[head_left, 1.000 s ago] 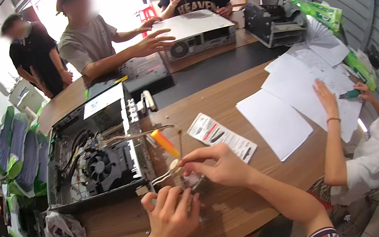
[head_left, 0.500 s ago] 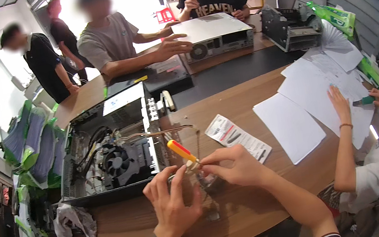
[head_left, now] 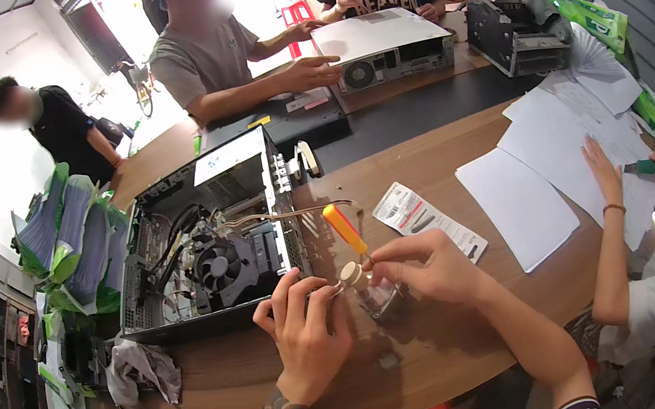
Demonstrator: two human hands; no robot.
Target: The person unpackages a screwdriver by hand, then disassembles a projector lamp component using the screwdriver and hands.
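A small clear glass bottle [head_left: 379, 302] with a round beige cap [head_left: 352, 273] is between my hands, above the near part of the table. My left hand [head_left: 306, 328] is closed, its curled fingertips against the cap's left side. On the bottle's other side, my right hand [head_left: 427, 267] pinches a screwdriver [head_left: 343, 228] just below its yellow and orange handle. That handle points up and leans left. My fingers hide most of the shaft, and its tip cannot be made out.
An opened computer case [head_left: 208, 262] with a fan lies left of my hands. Beyond the bottle lies a blister card [head_left: 426, 223]. White papers [head_left: 521, 208] spread rightward, under another person's hand. Across the table, a person touches a closed computer case [head_left: 382, 37]. Crumpled cloth [head_left: 142, 373] lies near-left.
The view has shifted, so the scene sits further right. The bottle's glass body now shows more plainly below its cap. The screwdriver stays with my right hand, now more upright.
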